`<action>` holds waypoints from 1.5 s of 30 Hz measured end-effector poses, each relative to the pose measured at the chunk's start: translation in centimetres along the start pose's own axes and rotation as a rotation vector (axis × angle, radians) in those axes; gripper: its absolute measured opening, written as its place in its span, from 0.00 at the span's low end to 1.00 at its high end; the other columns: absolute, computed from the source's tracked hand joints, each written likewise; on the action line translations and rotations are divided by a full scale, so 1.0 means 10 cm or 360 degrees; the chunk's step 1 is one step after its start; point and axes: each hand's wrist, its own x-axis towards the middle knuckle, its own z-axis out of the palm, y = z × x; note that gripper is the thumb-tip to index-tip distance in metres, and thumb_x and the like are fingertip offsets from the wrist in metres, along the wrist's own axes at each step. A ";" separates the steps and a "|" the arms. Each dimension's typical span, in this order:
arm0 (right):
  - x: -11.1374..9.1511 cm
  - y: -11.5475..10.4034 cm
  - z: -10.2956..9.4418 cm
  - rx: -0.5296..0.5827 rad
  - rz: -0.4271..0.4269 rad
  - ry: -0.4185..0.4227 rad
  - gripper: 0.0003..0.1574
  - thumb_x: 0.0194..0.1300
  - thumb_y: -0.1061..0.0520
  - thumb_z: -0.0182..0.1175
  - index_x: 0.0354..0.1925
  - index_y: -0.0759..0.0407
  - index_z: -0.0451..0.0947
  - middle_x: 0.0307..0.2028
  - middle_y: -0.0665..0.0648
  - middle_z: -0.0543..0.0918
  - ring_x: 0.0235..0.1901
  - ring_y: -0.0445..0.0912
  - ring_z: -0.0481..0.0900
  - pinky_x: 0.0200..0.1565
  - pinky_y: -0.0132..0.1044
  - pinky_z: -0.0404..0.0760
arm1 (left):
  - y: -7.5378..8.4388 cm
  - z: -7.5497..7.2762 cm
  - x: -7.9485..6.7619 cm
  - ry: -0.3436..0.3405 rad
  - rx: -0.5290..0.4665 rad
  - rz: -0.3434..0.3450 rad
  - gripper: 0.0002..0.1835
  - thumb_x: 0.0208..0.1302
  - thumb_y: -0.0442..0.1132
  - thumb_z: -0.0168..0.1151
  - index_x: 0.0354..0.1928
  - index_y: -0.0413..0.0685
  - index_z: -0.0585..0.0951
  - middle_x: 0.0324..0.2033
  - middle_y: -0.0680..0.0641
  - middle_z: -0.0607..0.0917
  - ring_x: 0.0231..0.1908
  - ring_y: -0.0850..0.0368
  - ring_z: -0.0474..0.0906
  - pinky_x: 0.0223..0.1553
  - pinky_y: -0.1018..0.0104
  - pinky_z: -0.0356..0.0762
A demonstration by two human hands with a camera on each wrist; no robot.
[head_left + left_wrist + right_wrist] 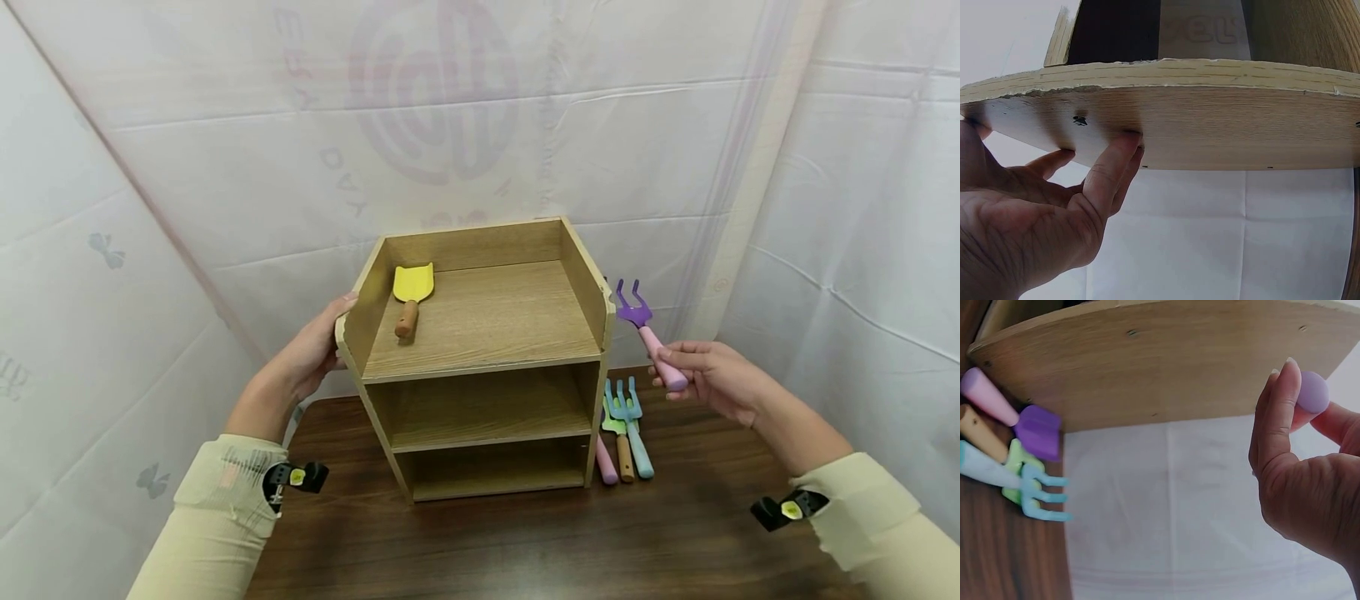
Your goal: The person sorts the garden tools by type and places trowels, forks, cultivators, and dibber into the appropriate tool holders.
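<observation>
Steadying fingertips of my left hand (pixel 313 343) rest against the outer face of the left side panel of the wooden shelf (pixel 487 325), near its chipped edge; those fingers lie fairly straight, touching the panel. To the right of the shelf, my right hand (pixel 712 379) pinches the pink handle of the purple fork (pixel 649 337) between thumb and fingers. I hold that fork tilted in the air, prongs upward and just beside the shelf's right side panel, handle end toward me; whether the prongs touch the wood I cannot tell.

On the shelf's top board, toward its left side, lies the yellow shovel (pixel 413 286), blade to the back and brown handle to the front. Below that board, the shelf has two open compartments.

Three more tools lie on the dark table (pixel 450 554) close along the shelf's right side: nearest the panel the purple shovel (pixel 1038 432) with its pink handle, then the green tool (pixel 625 458) with a brown handle, and outermost the light blue fork (pixel 639 450), its head overlapping the green one. Pale sheeting (pixel 652 158) with faded print hangs behind the shelf.
</observation>
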 end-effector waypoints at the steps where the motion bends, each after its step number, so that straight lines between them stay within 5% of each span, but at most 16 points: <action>1: -0.02 -0.04 0.01 0.0009 -0.0015 0.0000 0.20 0.85 0.53 0.52 0.62 0.67 0.69 0.44 0.52 0.86 0.42 0.40 0.88 0.42 0.33 0.90 | 0.00 0.00 0.00 0.0003 0.0000 -0.0003 0.45 0.79 0.72 0.38 0.83 0.47 0.54 0.55 0.48 0.76 0.47 0.63 0.81 0.47 0.66 0.85; 28: -0.14 -0.68 0.31 0.0164 -0.0289 -0.0107 0.12 0.86 0.56 0.50 0.57 0.61 0.76 0.45 0.52 0.88 0.39 0.41 0.89 0.37 0.31 0.89 | 0.01 -0.01 0.01 0.0019 0.0039 -0.0013 0.44 0.79 0.72 0.37 0.82 0.49 0.54 0.54 0.48 0.76 0.46 0.63 0.82 0.46 0.67 0.85; 45: -0.20 -0.88 0.62 0.0249 -0.0370 -0.0129 0.13 0.85 0.57 0.51 0.57 0.64 0.77 0.44 0.55 0.88 0.38 0.41 0.89 0.35 0.29 0.88 | 0.01 0.04 0.00 0.0062 0.0019 -0.0043 0.45 0.78 0.72 0.37 0.84 0.50 0.54 0.53 0.50 0.77 0.46 0.64 0.81 0.44 0.68 0.84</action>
